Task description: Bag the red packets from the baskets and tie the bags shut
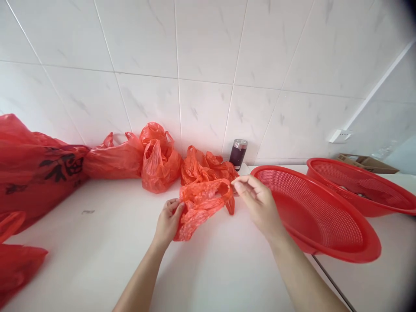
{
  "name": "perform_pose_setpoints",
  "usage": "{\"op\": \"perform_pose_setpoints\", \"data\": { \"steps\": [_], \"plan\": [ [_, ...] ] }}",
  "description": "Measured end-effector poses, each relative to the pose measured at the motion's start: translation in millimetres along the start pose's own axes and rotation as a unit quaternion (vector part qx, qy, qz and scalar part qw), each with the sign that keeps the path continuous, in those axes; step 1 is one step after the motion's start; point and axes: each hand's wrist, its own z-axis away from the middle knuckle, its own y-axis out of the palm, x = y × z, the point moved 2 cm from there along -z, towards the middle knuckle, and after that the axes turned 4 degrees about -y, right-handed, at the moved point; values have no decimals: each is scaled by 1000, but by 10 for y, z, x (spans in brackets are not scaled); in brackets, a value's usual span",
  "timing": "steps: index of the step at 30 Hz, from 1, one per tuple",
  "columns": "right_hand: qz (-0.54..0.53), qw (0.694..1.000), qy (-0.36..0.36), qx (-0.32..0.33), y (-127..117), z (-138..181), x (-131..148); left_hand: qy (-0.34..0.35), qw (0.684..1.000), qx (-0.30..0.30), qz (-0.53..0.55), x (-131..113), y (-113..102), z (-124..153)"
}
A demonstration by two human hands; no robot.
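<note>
A thin red plastic bag (199, 212) is stretched between my hands above the white table. My left hand (169, 217) grips its lower left side, fingers curled round the film. With thumb and fingertips my right hand (256, 201) pinches a handle loop at the bag's upper right. Behind it lie more crumpled red plastic bags (198, 167), close against the wall. What is inside the held bag, if anything, does not show.
Filled red bags (113, 158) line the wall, with a large printed red bag (39, 173) at far left. A dark thermos (238, 154) stands at the back. Right of my hand sit a red plastic basket (367, 242), a second red basket (360, 208) and a cardboard box (373, 164).
</note>
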Motion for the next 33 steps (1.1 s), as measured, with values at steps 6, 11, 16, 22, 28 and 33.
{"op": "perform_pose_setpoints", "data": {
  "steps": [6, 11, 16, 22, 28, 33],
  "plan": [
    [21, 992, 58, 109, 177, 333, 46, 31, 997, -75, -8, -76, -42, 78],
    [-50, 994, 72, 63, 88, 437, -3, -1, 990, -56, 126, -87, -76, 120],
    [-110, 985, 81, -108, -299, 407, 47, -10, 981, -17, 192, -96, -172, 43],
    [-122, 985, 69, -98, -357, 472, 168, 58, 951, -93, 289, -482, -381, 276],
    [-105, 991, 59, -64, -168, 559, 262, 332, 891, -310, 20, -1275, -264, 1298],
    [-119, 991, 32, -58, -128, 631, 361, 189, 928, 109, -302, -1047, 229, 1070]
  ]
}}
